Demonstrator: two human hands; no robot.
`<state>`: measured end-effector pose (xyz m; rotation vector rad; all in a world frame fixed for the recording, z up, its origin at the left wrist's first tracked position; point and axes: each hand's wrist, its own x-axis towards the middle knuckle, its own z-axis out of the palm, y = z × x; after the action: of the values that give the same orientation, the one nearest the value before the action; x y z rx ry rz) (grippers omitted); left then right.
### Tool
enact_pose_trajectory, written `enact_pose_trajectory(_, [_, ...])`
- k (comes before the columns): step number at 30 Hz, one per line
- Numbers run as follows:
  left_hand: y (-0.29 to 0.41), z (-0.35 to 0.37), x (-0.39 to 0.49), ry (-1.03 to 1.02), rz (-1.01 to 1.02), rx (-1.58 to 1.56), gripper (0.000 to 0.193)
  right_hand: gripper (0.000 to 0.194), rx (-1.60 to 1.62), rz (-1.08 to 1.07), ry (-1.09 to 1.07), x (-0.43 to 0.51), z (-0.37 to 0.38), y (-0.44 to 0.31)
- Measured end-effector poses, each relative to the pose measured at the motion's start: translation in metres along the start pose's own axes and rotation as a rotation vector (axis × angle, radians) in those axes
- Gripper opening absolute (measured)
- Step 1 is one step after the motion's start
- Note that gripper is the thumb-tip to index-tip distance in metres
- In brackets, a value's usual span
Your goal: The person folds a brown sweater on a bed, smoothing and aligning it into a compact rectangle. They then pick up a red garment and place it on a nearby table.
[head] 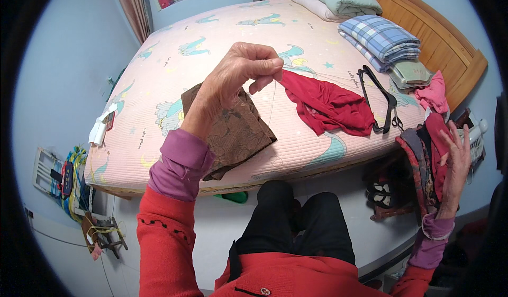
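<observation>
My left hand [256, 66] is raised over the bed, thumb and forefinger pinching the tip of a red cloth [331, 104]. The rest of that cloth slopes down to the right, towards the mattress. A fine thread hangs below the pinch, and faint thread lines run from it towards the right. Off to the right, my right hand [456, 166] is held up with several fingers spread. Its thumb and forefinger come close together, but whether a needle or thread is between them is too small to tell. Below my left wrist lies a folded brown patterned cloth [234, 134].
A black clothes hanger [391, 100] and scissors [397, 122] lie right of the red cloth. Folded clothes [424, 154] hang near my right hand. A plaid quilt [381, 39] rests by the wooden headboard [420, 23]. A tissue pack [99, 130] sits at the bed's left edge.
</observation>
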<state>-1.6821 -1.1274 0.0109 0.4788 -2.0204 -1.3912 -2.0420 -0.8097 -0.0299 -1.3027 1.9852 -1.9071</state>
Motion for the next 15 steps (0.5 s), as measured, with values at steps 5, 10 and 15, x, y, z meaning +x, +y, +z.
enact_pose_trajectory(5, [-0.005, -0.002, 0.003, -0.017, -0.006, 0.04, 0.027, 0.063, 0.325, -0.014, 0.165, 0.0, -0.012, -0.005])
enact_pose_trajectory(10, [-0.01, -0.006, 0.002, 0.014, -0.011, 0.027, 0.029, 0.061, 0.544, -0.072, 0.341, -0.003, -0.056, 0.023])
enact_pose_trajectory(15, [-0.011, -0.002, 0.002, 0.047, -0.044, 0.025, 0.029, 0.046, 0.497, 0.208, 0.334, -0.01, -0.093, 0.08])
